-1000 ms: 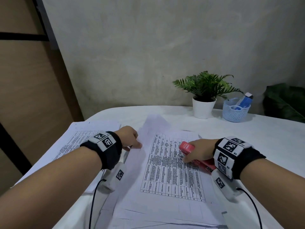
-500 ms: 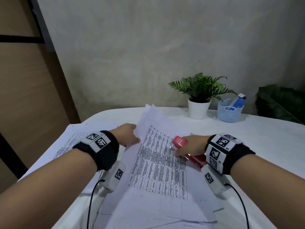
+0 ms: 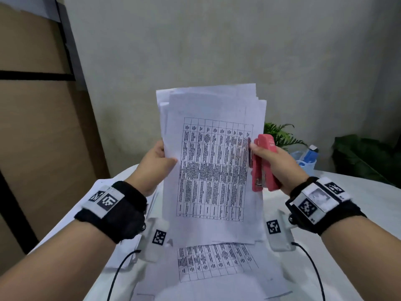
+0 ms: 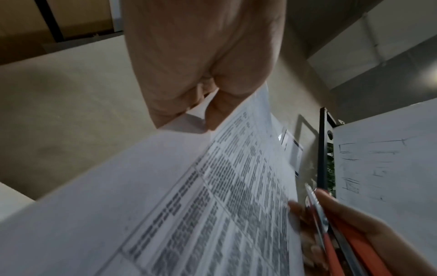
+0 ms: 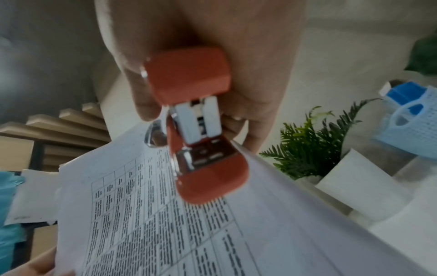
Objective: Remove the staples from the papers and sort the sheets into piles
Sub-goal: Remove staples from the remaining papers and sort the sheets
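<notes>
I hold a thick bundle of printed sheets (image 3: 211, 161) upright above the table, table grid facing me. My left hand (image 3: 159, 158) pinches its left edge, thumb in front (image 4: 220, 112). My right hand (image 3: 268, 158) grips a red stapler (image 3: 263, 164) and also holds the bundle's right edge. The stapler (image 5: 196, 119) sits against the paper's face (image 5: 146, 214), its metal tip touching the sheet edge. Another printed sheet (image 3: 214, 261) lies flat on the table below the bundle. Whether a staple is in the bundle cannot be seen.
A pile of sheets (image 3: 121, 253) lies on the white table (image 3: 358, 196) under my left forearm. A potted green plant (image 3: 280, 135) and a light blue basket (image 3: 304, 161) stand at the back right, behind my right hand. A wood panel wall runs along the left.
Both hands have lifted the bundle off the table and stood it upright in front of me. The right hand carried the stapler up with it.
</notes>
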The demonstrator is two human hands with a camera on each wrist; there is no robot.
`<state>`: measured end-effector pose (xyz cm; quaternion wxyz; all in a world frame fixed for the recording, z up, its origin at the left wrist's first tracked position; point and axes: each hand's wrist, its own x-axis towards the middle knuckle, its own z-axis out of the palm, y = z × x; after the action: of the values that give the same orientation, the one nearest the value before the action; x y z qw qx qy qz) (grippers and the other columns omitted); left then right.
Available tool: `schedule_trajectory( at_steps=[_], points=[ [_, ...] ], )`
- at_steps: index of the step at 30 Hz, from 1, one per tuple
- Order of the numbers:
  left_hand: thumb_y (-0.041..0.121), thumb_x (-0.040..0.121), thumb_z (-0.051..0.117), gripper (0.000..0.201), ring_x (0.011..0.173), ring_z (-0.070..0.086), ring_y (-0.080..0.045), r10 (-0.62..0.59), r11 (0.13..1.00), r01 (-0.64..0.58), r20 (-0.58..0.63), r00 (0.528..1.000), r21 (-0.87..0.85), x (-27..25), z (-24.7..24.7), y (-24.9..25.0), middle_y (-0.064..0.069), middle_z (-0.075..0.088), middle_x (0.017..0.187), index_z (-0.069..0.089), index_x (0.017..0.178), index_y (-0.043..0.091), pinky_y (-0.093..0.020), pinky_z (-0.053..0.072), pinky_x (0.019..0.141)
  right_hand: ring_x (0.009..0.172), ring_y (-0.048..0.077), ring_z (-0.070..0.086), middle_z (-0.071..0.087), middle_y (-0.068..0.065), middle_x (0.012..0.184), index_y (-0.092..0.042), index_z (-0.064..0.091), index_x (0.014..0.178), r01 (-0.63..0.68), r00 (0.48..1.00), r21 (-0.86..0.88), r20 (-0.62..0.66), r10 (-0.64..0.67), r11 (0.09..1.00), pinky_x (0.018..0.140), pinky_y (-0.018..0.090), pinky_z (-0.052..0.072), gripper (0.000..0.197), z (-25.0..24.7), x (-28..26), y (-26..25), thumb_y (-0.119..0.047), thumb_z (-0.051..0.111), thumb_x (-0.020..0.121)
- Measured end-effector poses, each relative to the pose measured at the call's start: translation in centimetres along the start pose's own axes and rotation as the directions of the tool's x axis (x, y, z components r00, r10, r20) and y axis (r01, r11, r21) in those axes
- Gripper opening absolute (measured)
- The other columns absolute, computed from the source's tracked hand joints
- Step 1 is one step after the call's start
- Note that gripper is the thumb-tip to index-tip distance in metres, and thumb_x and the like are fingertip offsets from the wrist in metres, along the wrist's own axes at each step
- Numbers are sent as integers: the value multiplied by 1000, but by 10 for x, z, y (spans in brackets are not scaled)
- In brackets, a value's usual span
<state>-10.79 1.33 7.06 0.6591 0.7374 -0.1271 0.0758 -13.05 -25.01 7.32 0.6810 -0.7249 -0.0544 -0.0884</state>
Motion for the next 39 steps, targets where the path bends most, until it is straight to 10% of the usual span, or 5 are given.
schedule_trajectory(
  at_steps=[9,19,25,32,39],
  points=[
    [17,101,42,23,107,62,-16,150,989,-144,-177,973,42,-11,13,0,9,65,113,47,105,39,-46,48,98,74,17,63,64,-4,81,-29,64,96,183,983,-115,35,-180,976,77,39,53,14,7,-21,1,-31,65,83],
    [22,102,39,26,73,51,-1,90,995,-77,-238,967,64,-6,27,-9,8,54,95,31,124,13,-13,44,54,65,16,64,65,-3,71,-23,64,100,120,979,-163,185,-89,979,67,33,52,16,11,-37,16,-25,64,85],
    [30,99,45,18,91,55,-19,-5,997,26,-288,958,68,-5,27,-27,4,55,93,44,104,13,-29,45,69,66,17,65,62,14,89,-24,65,95,127,970,-252,232,-68,959,64,30,53,17,3,-36,18,-26,72,80],
    [32,98,45,47,128,47,-22,147,976,-103,-231,962,193,8,27,-10,-6,50,138,34,137,8,-44,38,108,66,19,66,68,-1,72,-26,70,86,145,989,-176,2,-147,974,68,35,52,9,10,-24,18,-26,73,78],
    [23,98,47,5,100,62,-25,277,959,-238,-351,894,151,13,21,19,-2,63,108,46,103,26,-48,50,92,70,21,69,70,5,77,-20,65,97,296,942,-243,-85,-325,924,63,35,58,22,21,-24,-8,-32,70,80]
  ],
)
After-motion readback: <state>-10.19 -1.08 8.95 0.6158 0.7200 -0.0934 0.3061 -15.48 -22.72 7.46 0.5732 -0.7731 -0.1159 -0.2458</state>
